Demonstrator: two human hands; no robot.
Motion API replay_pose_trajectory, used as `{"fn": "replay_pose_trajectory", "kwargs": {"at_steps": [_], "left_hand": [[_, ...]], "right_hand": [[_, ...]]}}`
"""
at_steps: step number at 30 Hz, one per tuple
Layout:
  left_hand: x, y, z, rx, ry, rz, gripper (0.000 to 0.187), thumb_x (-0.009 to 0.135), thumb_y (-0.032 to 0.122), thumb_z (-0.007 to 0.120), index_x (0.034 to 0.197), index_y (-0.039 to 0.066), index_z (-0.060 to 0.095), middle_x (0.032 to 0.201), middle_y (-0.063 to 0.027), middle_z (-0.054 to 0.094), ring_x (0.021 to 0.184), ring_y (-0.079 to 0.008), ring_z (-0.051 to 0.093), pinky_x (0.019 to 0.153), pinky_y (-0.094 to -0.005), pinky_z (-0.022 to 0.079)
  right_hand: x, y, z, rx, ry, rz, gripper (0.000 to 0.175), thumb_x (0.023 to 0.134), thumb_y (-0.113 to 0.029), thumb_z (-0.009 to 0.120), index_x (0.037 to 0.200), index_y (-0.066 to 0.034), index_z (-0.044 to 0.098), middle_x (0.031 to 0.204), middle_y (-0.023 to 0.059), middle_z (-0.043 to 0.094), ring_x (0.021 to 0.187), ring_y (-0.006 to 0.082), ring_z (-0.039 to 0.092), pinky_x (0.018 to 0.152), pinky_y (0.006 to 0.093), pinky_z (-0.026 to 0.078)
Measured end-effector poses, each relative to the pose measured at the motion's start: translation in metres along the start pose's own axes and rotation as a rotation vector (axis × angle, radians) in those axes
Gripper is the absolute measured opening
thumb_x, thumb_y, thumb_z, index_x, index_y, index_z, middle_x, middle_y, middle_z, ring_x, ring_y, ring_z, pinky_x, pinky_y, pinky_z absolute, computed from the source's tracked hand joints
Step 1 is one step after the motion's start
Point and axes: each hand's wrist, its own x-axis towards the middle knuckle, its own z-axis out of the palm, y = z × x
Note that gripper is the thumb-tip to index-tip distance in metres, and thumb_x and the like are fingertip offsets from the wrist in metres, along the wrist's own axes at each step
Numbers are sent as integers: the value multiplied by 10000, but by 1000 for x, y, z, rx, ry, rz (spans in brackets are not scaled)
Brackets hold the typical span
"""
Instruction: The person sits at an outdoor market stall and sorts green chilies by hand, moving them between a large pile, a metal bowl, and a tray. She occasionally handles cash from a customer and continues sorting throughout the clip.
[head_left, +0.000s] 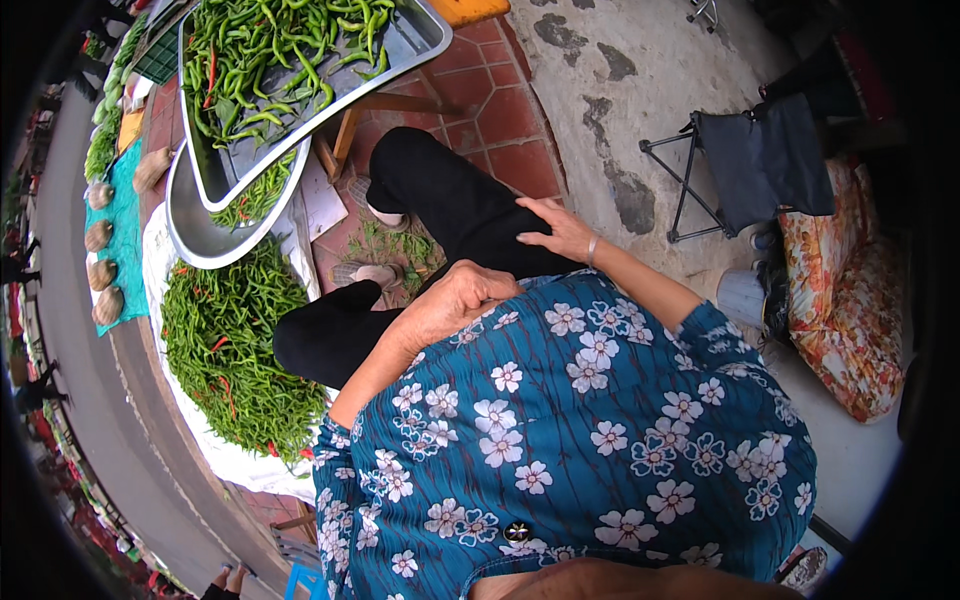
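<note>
My right hand (559, 232) rests on the thigh of my black trousers (450, 187), thumb and forefinger spread and nothing in it. A bracelet circles that wrist. Curled at my lap, my left hand (469, 291) lies against the hem of my blue flowered shirt (555, 420). Its fingertips are partly hidden, so I cannot tell whether it pinches anything. Left of my knee a large heap of green chillies (232, 345) with a few red ones lies on a white sheet (202, 442). Above it, a metal tray (360, 90) of larger green chillies overlaps a steel basin (187, 214) holding some chillies.
A wooden stool (341, 142) stands under the tray. Stems and leaves (394, 247) litter the red tiles by my shoes. At right are a folding stool (761, 165) and a flowered cushion (847, 300). Round tubers (97, 236) sit on a teal sheet (129, 225) beside the road.
</note>
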Motion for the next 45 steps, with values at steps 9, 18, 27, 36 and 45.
{"fn": "replay_pose_trajectory", "kwargs": {"at_steps": [9,18,27,36,45], "left_hand": [[3,-6,2,32,128,10,134,754,48,525,839,-50,560,734,-118,573,670,-194,576,619,-262,447],[8,-39,-4,-172,201,-178,119,800,44,528,816,-53,594,675,-10,575,632,-47,494,583,-206,423],[23,-75,-13,-50,261,-181,119,791,53,533,766,-39,604,643,-3,569,580,-54,483,539,-207,413],[28,-74,-11,-77,278,-143,120,794,57,536,761,-34,607,641,-2,569,581,-53,485,535,-208,412],[31,-75,-16,-53,271,-156,125,794,71,545,753,-30,607,635,1,564,571,-53,475,523,-211,405]], "right_hand": [[14,-13,-4,-374,-148,277,376,766,-338,550,995,-40,526,937,183,548,928,302,511,770,379,405],[-64,47,-27,379,-50,556,198,771,-135,553,624,-15,610,578,11,549,512,91,472,465,241,380],[-3,3,-14,6,-235,9,149,660,-130,586,618,12,562,554,114,537,509,164,510,481,298,405],[2,24,-15,-587,124,-413,117,613,-120,557,632,-6,575,651,164,541,628,320,552,583,403,455],[20,-4,-21,-789,-313,199,254,670,-221,534,831,-44,619,874,201,589,845,313,577,702,389,464]]}}
